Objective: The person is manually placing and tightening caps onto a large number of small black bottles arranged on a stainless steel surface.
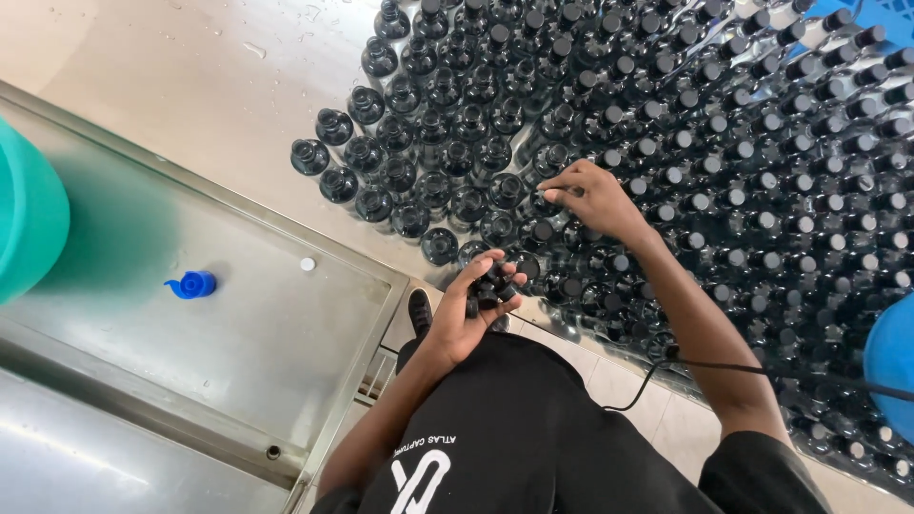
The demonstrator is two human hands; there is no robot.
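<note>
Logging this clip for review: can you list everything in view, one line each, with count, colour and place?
dark bottles: too many to count, black, packed upright across the steel table; most capped, those at the left edge open
steel table: one, silver, wet, top of view
steel tray: one, silver, lower left
blue cap: one, blue, lying on the tray
small white disc: one, white, on the tray near its right rim
green tub: one, teal green, far left edge
blue container: one, blue, right edge
black cable: one, black, crossing the right forearm
left hand: cupped, holding a handful of black caps
right hand: fingertips on a bottle top
</note>
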